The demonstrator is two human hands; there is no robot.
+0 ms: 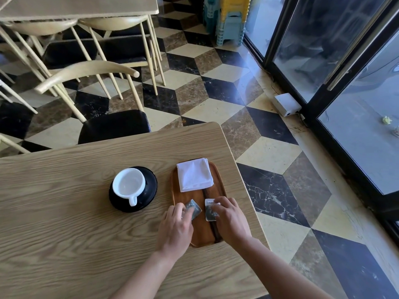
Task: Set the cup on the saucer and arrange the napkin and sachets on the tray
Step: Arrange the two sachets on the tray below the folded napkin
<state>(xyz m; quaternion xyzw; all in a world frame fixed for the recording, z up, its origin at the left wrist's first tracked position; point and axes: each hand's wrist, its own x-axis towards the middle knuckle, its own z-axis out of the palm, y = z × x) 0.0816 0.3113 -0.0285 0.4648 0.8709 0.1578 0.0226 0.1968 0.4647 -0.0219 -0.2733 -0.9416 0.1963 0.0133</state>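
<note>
Two hands: both are down on the near half of the tray, each on its own sachet, as I read it from my screen.
Left hand [176, 225]: fingers curled, pinching the left sachet [193, 209] at its near-left edge; that sachet lies askew.
Right hand [228, 219]: fingers bent over the right sachet [209, 211], tips on its right side, holding it; I cannot see the thumb.
Sachets: side by side and slightly apart, both over the wood of the tray, between the two hands.
Tray [222, 188]: wooden and oblong, running away from me, close to the table's right edge; a dark strip runs along its length.
Napkin [194, 174]: white, folded square, on the tray's far half, apart from the sachets.
Cup [129, 183]: white, upright, nothing inside that I can see, handle pointing toward me, standing on the saucer.
Saucer [150, 190]: black, on the table near the tray's left side, apart from it.
Table [64, 212]: pale wood grain.
Beyond: a black-seated chair [114, 124] at the far edge, a cube-patterned floor [216, 83], glass doors [345, 61] on the right and a small white box [286, 104] at their foot.
</note>
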